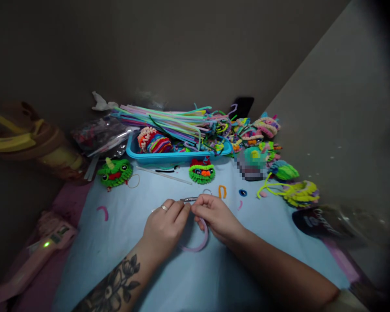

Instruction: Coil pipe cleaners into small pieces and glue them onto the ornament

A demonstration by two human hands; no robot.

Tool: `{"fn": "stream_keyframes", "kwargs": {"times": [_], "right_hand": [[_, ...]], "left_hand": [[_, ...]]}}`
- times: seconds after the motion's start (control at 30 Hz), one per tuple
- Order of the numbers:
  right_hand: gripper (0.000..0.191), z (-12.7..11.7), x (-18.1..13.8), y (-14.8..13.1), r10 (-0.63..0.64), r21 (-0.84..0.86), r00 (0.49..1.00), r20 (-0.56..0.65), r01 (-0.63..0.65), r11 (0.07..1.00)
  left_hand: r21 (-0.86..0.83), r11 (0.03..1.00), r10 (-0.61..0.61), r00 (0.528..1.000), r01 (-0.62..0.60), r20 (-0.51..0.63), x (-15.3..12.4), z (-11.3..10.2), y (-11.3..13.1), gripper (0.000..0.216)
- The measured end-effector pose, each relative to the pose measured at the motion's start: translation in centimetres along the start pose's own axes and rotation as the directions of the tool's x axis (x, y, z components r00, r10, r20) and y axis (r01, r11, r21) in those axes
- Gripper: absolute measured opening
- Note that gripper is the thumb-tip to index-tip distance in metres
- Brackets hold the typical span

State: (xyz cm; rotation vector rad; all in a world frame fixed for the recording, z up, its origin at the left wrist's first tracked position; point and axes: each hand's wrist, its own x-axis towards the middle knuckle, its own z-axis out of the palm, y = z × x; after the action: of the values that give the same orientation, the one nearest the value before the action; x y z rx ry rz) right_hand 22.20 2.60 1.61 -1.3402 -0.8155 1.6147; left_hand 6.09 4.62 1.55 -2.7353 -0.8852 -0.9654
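Observation:
My left hand (167,223) and my right hand (216,216) meet over the blue cloth, fingertips pinched close together. A pale lilac pipe cleaner (201,246) hangs between them in a curved loop, its ends running into my closed fingers. Just past the fingertips shows a slim metal tool (189,199); its kind is unclear, and I cannot tell whether it lies on the cloth or is touched. Beyond my right hand are a metal ring (207,192), a bent orange pipe cleaner piece (222,191) and a blue toy eye (242,193).
Behind stands a blue tray (178,158) heaped with pipe cleaners (169,118). Green fuzzy figures (115,172) sit before it, with more fuzzy pieces (300,193) at right. A pink glue gun (35,255) lies left, a cup (52,151) behind it, a coffee cup (325,221) right.

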Motion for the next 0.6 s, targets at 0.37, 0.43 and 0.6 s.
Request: {"fn": "stream_keyframes", "kwargs": {"times": [0.37,0.43,0.6], "right_hand": [[0.010,-0.9,-0.1,-0.8,-0.223,-0.506,0.974,0.049,0.217,0.835],[0.010,-1.1,-0.2,-0.9,-0.291,-0.569,0.952,0.092,0.290,0.770],[0.011,-1.5,-0.3,-1.3,-0.431,-0.657,0.875,0.222,0.461,0.596]], "left_hand": [[-0.378,0.824,-0.326,0.899,0.421,0.291,0.3,0.5,-0.2,0.021],[-0.468,0.697,-0.392,0.835,0.543,0.386,0.7,0.3,-0.3,0.024],[-0.618,0.253,-0.434,0.659,0.744,0.615,1.5,-0.1,-0.6,0.023]]}}
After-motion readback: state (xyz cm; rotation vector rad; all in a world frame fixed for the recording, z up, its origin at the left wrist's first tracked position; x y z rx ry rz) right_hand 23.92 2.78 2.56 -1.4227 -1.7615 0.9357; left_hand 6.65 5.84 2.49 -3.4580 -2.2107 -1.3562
